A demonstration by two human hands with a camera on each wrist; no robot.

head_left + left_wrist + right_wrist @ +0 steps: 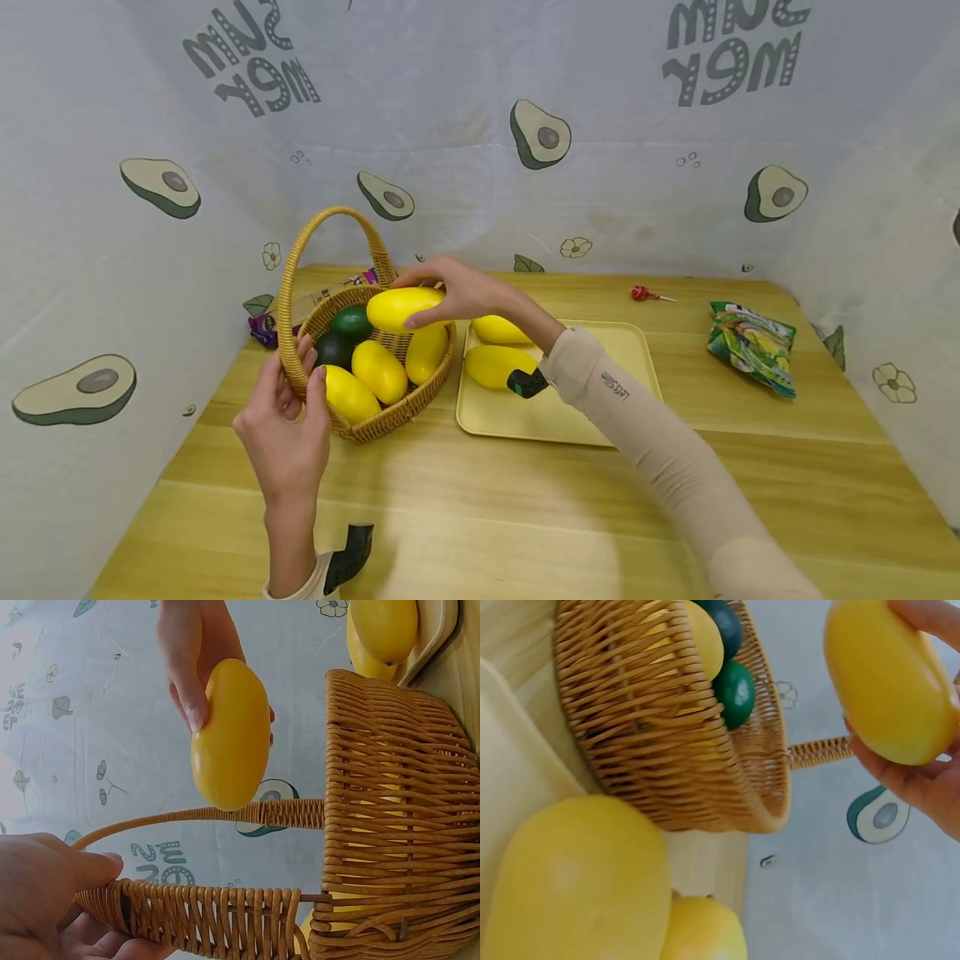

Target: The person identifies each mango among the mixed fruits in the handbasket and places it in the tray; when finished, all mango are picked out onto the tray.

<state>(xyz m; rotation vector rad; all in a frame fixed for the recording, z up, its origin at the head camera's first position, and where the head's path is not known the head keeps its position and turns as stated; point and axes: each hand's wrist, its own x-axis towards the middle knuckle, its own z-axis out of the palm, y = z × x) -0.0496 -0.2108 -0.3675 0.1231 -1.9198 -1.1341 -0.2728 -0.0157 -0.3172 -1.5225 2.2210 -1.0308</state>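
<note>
My right hand point(468, 292) holds a smooth yellow mango point(401, 311) over the wicker basket point(397, 419), thumb on one side and fingers on the other. In the left wrist view that mango point(231, 739) hangs above the basket's rim, close to the handle. My left hand point(288, 433) grips the arched basket handle point(288, 292) near its lower near end. Inside the basket lie several yellow mangoes point(378, 371) and two dark green fruits, avocado-like, one of them a glossy green fruit point(351, 323) toward the back.
Right of the basket, a pale yellow tray point(555, 419) bears two more mangoes point(491, 367), partly under my right forearm. Farther right are a red lollipop point(641, 292) and a green snack bag point(752, 346). A purple wrapper point(262, 330) shows behind the basket. Printed curtains surround the wooden table point(480, 508).
</note>
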